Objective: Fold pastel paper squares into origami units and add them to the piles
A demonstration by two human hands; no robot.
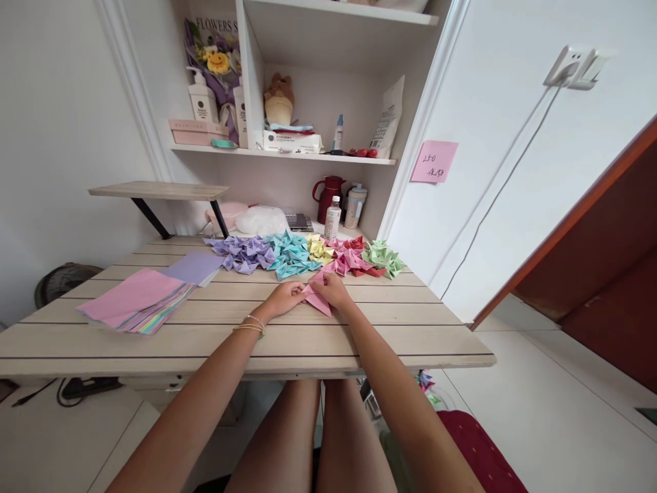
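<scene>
Bare legs are seen below the slatted table, cut off by the frame. A folded pink sheet is held just above or on the slats, pinched by the left hand and right hand; its far part is partly covered by fingers. White shelving is set behind. The shelf note's writing is barely legible.

Soft, fairly bright indoor light spread over the tabletop, its source out of frame. Shadows near the left hand and right hand were faint. At upper right, the power cord cast a soft shadow leftward on the white wall. Below the tabletop, the picture darkened, while the floor tiles at lower right had a pale sheen. Wide-angle distortion stretched the edges; small bottle lettering was too soft to read.
</scene>
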